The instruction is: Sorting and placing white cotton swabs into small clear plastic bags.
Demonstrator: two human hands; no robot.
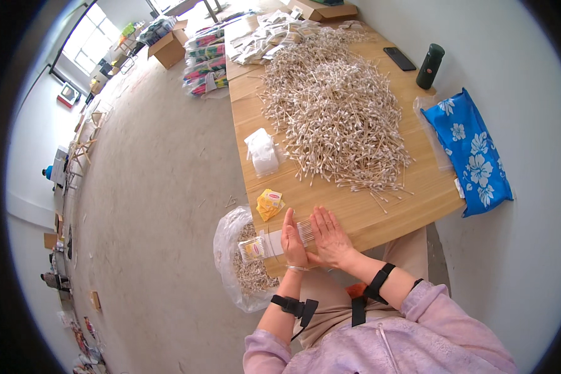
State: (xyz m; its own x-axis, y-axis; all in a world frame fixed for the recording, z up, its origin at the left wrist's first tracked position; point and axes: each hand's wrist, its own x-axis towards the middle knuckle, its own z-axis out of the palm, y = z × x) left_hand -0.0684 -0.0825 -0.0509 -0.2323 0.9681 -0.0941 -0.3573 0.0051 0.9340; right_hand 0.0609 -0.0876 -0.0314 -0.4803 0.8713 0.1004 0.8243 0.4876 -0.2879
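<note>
At the table's near edge my left hand point(294, 240) stands on its side with its fingers stretched out. My right hand point(331, 239) lies flat beside it, fingers straight, the heels of both hands close together. Between them shows a short row of cotton swabs point(305, 230), partly hidden by the hands. Left of my left hand is a clear plastic packet of cotton swabs point(252, 249) with a yellow label. Several yellow cards point(269, 204) lie just beyond it. A large loose pile of cotton swabs point(343, 112) covers the middle of the table.
A stack of small clear bags point(262, 153) lies near the table's left edge. Below that edge hangs a plastic sack point(230, 268) of swabs. On the right are a phone point(399, 58), a dark green bottle point(430, 66) and a blue flowered package point(474, 153). White packets point(274, 37) fill the far end.
</note>
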